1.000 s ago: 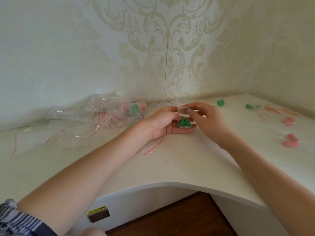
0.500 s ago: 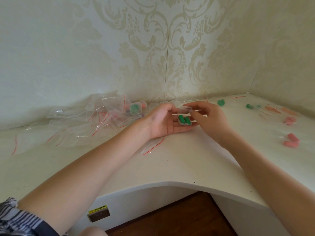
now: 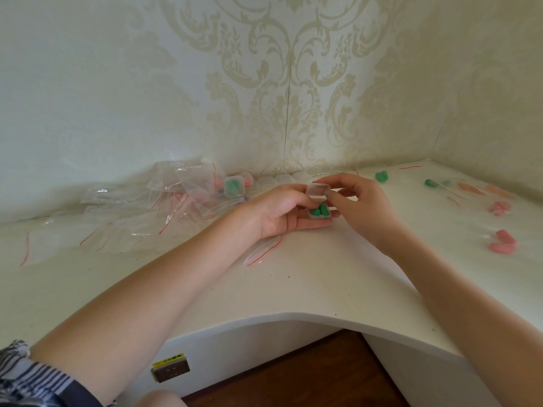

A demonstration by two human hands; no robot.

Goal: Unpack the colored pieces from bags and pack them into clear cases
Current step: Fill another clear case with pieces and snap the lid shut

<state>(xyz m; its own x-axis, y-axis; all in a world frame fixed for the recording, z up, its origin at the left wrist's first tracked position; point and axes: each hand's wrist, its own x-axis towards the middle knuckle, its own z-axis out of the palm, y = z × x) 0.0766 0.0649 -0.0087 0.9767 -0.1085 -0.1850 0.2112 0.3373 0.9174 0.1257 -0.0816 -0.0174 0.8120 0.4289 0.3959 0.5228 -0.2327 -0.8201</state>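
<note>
My left hand (image 3: 279, 214) lies palm up on the white counter and holds a small clear case (image 3: 318, 214) at its fingertips. Two green pieces (image 3: 319, 210) lie inside the case. Its clear lid (image 3: 318, 191) stands raised, and my right hand (image 3: 361, 202) pinches it from the right. Loose green pieces (image 3: 381, 175) and pink pieces (image 3: 503, 242) lie further right. A closed case with green pieces (image 3: 234, 185) sits by the wall among empty bags (image 3: 176, 198).
An empty bag with a red strip (image 3: 261, 251) lies just below my left hand. Several empty clear cases (image 3: 282, 179) line the wall. The counter's curved front edge (image 3: 293, 315) runs below my arms. Wallpapered walls meet in a corner behind.
The case lid has swung up from near the base to a raised position. My right hand stayed on the lid; my left hand shifted slightly with the case.
</note>
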